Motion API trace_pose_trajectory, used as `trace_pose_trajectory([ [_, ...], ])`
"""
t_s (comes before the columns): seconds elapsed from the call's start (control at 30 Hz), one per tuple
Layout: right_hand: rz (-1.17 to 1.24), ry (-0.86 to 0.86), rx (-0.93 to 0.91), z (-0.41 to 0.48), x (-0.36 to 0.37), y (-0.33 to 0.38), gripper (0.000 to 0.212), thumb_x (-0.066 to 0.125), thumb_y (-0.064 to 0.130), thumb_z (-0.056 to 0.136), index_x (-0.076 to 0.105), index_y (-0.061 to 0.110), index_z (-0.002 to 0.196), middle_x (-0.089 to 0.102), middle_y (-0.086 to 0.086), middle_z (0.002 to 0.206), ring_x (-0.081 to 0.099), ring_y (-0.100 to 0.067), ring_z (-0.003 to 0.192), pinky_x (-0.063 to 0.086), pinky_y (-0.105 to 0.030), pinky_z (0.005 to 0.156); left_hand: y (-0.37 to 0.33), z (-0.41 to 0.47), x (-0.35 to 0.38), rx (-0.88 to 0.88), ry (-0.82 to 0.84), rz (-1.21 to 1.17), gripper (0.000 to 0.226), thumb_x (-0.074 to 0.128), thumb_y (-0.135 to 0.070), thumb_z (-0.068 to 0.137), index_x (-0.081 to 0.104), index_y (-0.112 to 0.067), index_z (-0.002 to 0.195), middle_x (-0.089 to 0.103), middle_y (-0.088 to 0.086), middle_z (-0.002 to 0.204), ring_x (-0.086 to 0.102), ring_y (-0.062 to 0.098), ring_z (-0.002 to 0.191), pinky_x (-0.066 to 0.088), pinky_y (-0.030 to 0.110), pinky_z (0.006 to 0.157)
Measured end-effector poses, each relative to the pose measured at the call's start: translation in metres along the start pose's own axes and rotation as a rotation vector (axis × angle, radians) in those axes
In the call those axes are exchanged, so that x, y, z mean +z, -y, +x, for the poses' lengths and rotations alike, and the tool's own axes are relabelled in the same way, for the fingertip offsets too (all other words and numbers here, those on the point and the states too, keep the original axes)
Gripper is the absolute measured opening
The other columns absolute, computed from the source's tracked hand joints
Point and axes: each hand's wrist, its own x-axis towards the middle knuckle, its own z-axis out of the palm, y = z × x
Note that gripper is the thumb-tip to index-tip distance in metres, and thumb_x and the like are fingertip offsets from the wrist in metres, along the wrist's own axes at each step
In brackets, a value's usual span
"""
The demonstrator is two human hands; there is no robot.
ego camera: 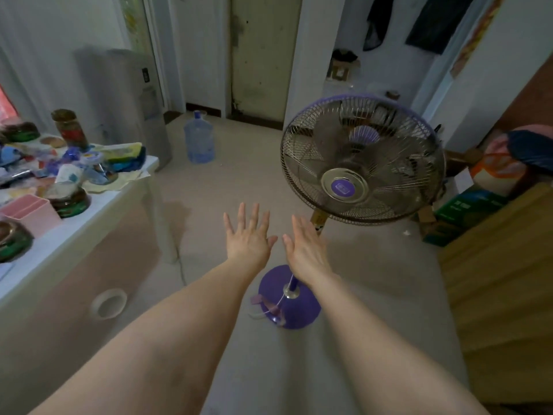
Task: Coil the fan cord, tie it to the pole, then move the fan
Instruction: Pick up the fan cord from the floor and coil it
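A standing fan [362, 158] with a purple-rimmed wire cage stands on the floor at centre right. Its round purple base [302, 310] sits below my hands, and the pole [292, 287] rises from it, mostly hidden behind my right hand. A thin white cord [280, 299] runs down from the pole to the base, where its end lies at the left edge. My left hand [248, 238] and my right hand [305, 247] are held out side by side, fingers spread, holding nothing, just left of the pole and below the cage.
A cluttered white table [89, 217] with jars and a pink box stands at left. A blue water jug [199, 139] and a grey dispenser [131, 100] are behind it. Boxes [457, 217] and a wooden surface [502, 265] fill the right. A door is at the back.
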Motion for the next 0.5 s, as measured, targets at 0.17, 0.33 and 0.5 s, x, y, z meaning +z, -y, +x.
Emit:
trace_pose_trajectory([
  [0.17,-0.014,-0.011,0.053,0.04,0.016,-0.009,0.058,0.024,0.04,0.104,0.007,0.02,0.156,0.009,-0.008,0.165,0.006,-0.024,0.151,0.009,-0.046,0.12,0.004,0.048,0.013,0.053,0.033,0.005,0.065,0.018,-0.053,0.098,-0.006,-0.026,0.152,-0.013,0.0,0.161,-0.024,0.028,0.143,-0.017,0.06,0.109],
  [0.33,-0.05,-0.004,0.08,0.071,0.031,-0.017,0.057,0.025,0.037,0.104,0.008,0.018,0.156,0.007,-0.009,0.164,0.006,-0.025,0.151,0.005,-0.042,0.119,0.005,0.086,0.024,0.097,0.076,0.002,0.065,0.019,-0.054,0.098,-0.007,-0.027,0.151,-0.014,-0.001,0.161,-0.023,0.028,0.144,-0.016,0.06,0.111],
  [0.5,-0.035,0.034,0.099,0.083,0.049,-0.035,0.058,0.025,0.037,0.104,0.006,0.02,0.156,0.002,-0.01,0.165,0.004,-0.028,0.151,0.005,-0.044,0.119,0.0,0.102,0.046,0.108,0.111,-0.002,0.066,0.021,-0.054,0.097,-0.006,-0.028,0.151,-0.015,-0.002,0.16,-0.025,0.027,0.144,-0.017,0.059,0.109],
])
